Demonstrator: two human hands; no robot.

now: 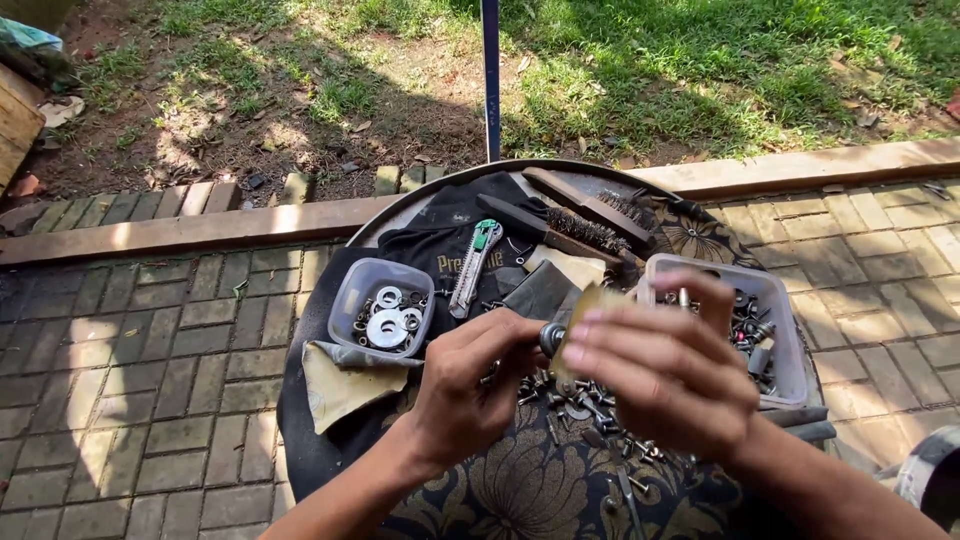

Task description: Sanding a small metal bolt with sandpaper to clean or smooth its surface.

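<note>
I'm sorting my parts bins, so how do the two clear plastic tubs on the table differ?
The left tub is smaller and holds mostly flat round washers; the right tub is larger and holds mixed bolts and nuts. The left tub sits in full view, while the right hand partly covers the right tub. Both are clear, lidless, rounded rectangles.

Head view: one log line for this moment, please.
left hand: holds small metal part | right hand: holds sandpaper piece against it | below: loose bolts on round tray
</note>
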